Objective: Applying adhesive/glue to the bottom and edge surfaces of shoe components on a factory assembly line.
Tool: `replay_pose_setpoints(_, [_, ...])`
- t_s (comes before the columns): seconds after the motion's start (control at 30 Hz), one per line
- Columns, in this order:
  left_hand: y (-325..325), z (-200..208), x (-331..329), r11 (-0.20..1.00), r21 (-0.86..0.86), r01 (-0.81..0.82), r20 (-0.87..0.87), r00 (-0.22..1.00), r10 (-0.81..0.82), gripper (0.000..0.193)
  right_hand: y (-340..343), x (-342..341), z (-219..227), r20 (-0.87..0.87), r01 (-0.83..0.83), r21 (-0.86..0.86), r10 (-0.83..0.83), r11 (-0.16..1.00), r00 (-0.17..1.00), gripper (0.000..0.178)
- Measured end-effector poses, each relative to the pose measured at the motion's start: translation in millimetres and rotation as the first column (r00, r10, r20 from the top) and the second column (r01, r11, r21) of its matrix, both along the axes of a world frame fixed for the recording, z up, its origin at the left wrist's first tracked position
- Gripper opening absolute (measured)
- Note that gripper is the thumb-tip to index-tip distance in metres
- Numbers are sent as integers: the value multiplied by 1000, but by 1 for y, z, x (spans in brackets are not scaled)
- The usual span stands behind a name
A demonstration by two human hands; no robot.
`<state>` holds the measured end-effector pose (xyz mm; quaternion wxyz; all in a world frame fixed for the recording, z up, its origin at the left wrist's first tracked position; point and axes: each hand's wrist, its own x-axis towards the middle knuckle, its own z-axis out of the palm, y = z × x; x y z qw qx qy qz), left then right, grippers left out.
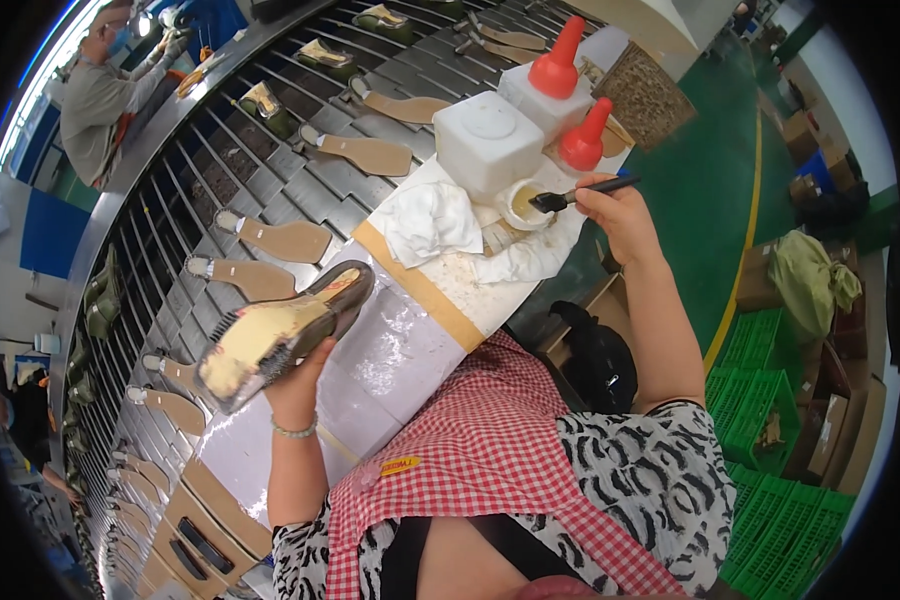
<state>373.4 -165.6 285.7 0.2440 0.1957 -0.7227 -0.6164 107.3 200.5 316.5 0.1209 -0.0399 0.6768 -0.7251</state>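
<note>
My left hand grips a shoe on its last, bottom side turned up, with a pale yellowish patch over the front and a dark rim around it. In my right hand is a black-handled brush, fingers pinched round the handle. The brush's bristles rest at the mouth of a small white cup that holds a yellowish liquid. Beside the cup lie a crumpled white cloth and a square white plastic container. Two bottles with red cone-shaped caps stand just behind.
A slatted conveyor carries several tan soles and dark shoes on lasts. My bench has a pale, shiny covering. At the right are green crates and cardboard boxes. A masked person works across the conveyor.
</note>
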Motion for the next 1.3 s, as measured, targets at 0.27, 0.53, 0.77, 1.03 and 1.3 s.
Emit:
replay_pose_setpoints(0.27, [27, -17, -18, 877, -471, 96, -25, 992, -122, 76, -6, 6, -37, 512, 265, -407, -22, 874, 858, 24])
replay_pose_setpoints(0.53, [50, 7, -15, 842, 534, 78, -115, 993, -19, 44, 1, -6, -67, 602, 389, -593, 67, 705, 796, 21])
replay_pose_setpoints(0.77, [65, -36, -10, 971, -205, 124, -285, 941, -180, 86, -26, 64, 15, 305, 150, -663, 81, 734, 949, 19])
replay_pose_setpoints(1.03, [72, -42, -5, 998, -57, -12, 50, 999, 15, 50, -109, 154, 34, -231, -492, -269, 441, 828, 867, 21])
replay_pose_setpoints(1.3, [72, -39, -5, 913, -404, -50, -145, 989, -10, 50, -120, 162, 38, -443, -458, 62, 436, 887, 783, 19])
